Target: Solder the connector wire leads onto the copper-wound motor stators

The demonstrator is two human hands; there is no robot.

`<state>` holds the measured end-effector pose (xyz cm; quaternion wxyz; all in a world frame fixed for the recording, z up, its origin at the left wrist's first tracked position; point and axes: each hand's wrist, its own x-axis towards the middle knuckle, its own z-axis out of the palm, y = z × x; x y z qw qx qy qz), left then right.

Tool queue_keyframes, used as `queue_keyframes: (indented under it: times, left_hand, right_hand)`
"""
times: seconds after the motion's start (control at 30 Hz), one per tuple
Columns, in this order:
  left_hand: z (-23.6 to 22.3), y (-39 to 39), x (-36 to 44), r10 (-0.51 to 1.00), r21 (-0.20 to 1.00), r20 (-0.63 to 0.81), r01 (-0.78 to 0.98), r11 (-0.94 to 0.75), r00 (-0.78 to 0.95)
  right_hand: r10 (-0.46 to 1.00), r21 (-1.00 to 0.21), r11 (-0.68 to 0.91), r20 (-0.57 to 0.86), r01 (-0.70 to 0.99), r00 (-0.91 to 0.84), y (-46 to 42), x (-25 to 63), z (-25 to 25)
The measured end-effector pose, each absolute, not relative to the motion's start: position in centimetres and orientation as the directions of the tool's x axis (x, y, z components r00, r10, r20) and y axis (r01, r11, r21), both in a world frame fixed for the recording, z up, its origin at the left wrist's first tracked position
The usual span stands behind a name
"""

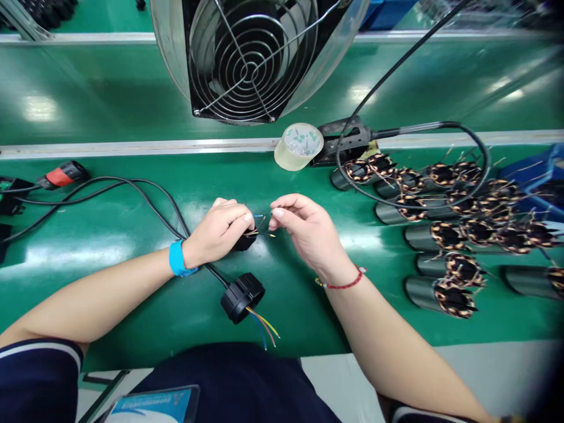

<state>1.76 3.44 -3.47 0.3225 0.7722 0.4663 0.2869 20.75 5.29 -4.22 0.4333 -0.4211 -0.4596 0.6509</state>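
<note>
The green counter [308,317] carries everything within reach, and a round fan [251,70] with a wire grille sits beyond the hands, probably there to draw or blow air over this spot. On the right, dark cylinders with copper-wound ends [420,291] lie on their sides in loose rows, most with the windings and loose leads turned rightward, perhaps so the leads stay uncrushed; a blue bin [529,167] stands behind them. A black cord [456,124] loops over the far rows from a dark metal holder [361,138]. On the left, black cables [101,179] run in across the counter and pass beneath the left wrist, which seems to keep them out of the working space. The left hand [220,229] is closed, thumb against curled fingers, over a small black part [244,242], likely to steady it while its leads point toward the other hand. The right hand [308,229] is raised just beside it, thumb and forefinger nearly meeting in a pinch; whether a lead is between them cannot be told. A clear tape roll [299,147] rests beside the holder. Nearer the body lies a ribbed black cap [242,296], with coloured wires [263,323] coming out of its opening. A red-and-black connector [61,175] lies at the far left. Thin leads [259,234] fan out from the held part.
</note>
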Motion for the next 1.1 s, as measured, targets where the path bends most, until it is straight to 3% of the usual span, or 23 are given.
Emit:
queue_keyframes:
  times: [0.1,0.37,0.63,1.1]
  left_hand:
    - [-3.55,3.39,1.71,0.899,0.762,0.156,0.529,-0.373,0.409]
    - [-3.61,3.36,1.69,0.898,0.752,0.165,0.538,-0.382,0.407]
    - [-3.45,3.34,1.74,0.904,0.752,0.152,0.546,-0.368,0.400]
    - [-3.32,3.43,1.82,0.905,0.757,0.145,0.544,-0.362,0.401]
  right_hand:
    - [0.941,-0.944,-0.234,-0.161,-0.232,-0.298,5.06,20.40,-4.32]
    - [0.947,-0.961,-0.143,-0.063,-0.236,-0.315,4.63,20.13,-4.11]
    - [0.966,-0.994,-0.063,-0.037,-0.092,-0.254,4.46,20.10,-4.25]
    - [0.972,-0.999,0.041,0.036,0.013,-0.234,4.48,20.01,-4.55]
